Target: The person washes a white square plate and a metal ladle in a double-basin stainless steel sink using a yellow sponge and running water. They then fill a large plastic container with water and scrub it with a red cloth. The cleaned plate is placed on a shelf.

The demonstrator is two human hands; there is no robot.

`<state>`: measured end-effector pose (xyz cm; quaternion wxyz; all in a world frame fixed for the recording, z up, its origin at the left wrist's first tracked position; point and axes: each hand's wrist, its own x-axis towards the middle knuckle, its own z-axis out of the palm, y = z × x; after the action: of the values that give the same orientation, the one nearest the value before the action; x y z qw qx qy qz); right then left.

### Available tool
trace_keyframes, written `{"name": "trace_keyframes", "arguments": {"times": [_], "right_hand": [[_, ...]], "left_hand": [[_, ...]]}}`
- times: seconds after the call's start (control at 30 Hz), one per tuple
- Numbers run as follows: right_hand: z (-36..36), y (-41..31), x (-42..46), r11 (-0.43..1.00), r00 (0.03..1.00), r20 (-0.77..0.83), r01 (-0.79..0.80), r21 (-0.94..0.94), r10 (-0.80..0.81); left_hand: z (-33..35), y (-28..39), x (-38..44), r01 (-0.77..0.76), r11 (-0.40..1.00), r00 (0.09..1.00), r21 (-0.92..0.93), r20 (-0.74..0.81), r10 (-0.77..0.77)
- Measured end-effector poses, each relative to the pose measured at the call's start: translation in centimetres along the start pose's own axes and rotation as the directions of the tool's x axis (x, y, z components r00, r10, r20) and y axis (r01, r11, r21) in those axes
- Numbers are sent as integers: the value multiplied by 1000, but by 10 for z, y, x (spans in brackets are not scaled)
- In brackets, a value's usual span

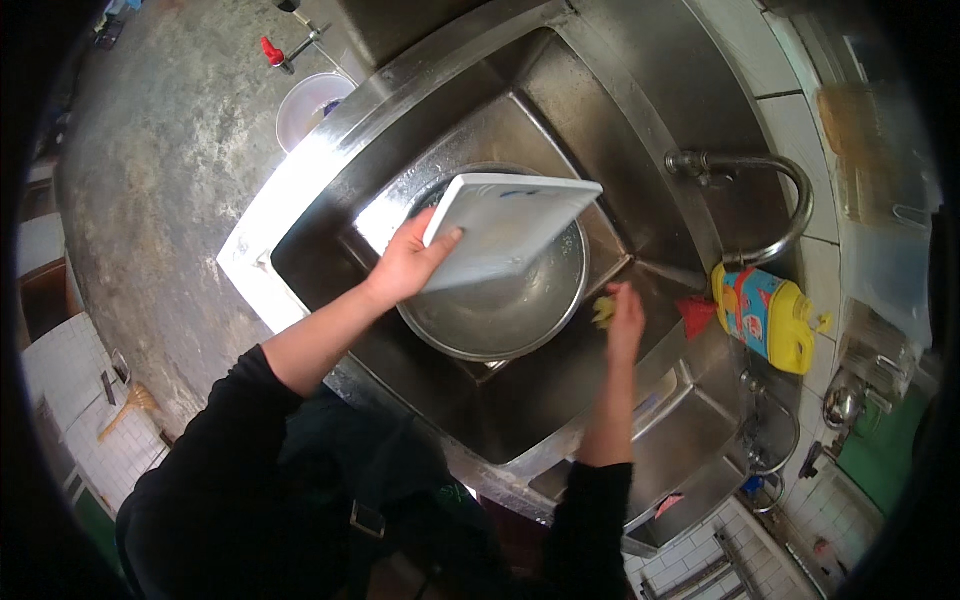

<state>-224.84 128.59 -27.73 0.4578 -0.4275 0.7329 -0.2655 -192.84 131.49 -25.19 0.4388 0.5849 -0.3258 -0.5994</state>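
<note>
My left hand [409, 259] grips one edge of a white rectangular board or shallow tray [517, 217], tilted over a round metal basin [502, 326]. The basin stands in a deep stainless steel sink [555, 405]. On the basin's right side is my right hand [625, 315], blurred, with its fingers around a small yellowish-green scrubber or cloth [602, 310]. A dark mark shows near the board's far edge.
A curved metal faucet [802, 202] rises at the sink's right rim. Below it a yellow jug [791, 330] lies beside a red cloth [696, 315]. A translucent bucket [307, 109] stands beyond the left rim, near a red-handled valve [272, 51]. Another sink [686, 450] adjoins at lower right.
</note>
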Motion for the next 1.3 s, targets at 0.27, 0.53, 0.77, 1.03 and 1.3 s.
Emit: {"name": "trace_keyframes", "arguments": {"times": [0.27,0.53,0.77,1.03,1.3], "right_hand": [[71,75,-153,973,997,21,-74,220,71],[78,28,-241,935,949,44,317,-161,-314],[108,51,-269,790,806,262,583,-192,-531],[206,0,-310,663,582,377,738,127,-720],[320,-85,-345,728,505,667,680,84,-548]], "left_hand": [[-56,43,-37,-349,888,936,301,68,345],[-90,83,-107,-516,832,854,203,55,517],[-212,112,-231,-567,694,698,443,-189,691],[-483,-102,-488,758,519,187,396,-893,408],[-295,-414,-813,614,314,-543,-724,-676,-497]]}}
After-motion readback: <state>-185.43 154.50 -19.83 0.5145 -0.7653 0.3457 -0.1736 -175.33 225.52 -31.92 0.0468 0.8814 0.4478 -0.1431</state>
